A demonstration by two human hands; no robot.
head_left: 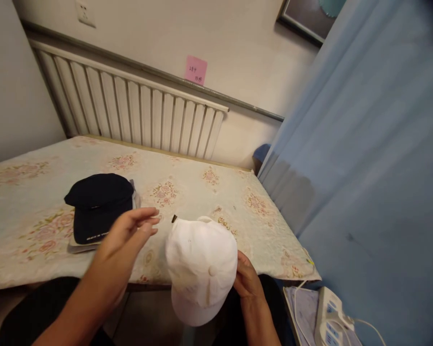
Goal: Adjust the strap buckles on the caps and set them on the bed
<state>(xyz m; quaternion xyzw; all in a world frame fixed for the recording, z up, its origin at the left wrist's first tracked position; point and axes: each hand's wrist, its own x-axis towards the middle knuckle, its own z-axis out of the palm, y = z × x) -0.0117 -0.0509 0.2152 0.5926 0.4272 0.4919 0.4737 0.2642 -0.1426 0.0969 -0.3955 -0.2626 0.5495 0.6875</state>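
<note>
A white baseball cap sits at the near edge of the table, its brim toward me and a small strap end at its far side. My right hand grips the cap's right side from underneath. Held just left of the cap, my left hand has its fingers apart and empty, hovering above the tablecloth. A dark navy cap lies flat on a grey cap on the table, just beyond my left hand.
The table wears a pale floral cloth. A white radiator runs along the far wall, with a pink sticky note above it. A blue curtain hangs at the right. A white power strip lies low right.
</note>
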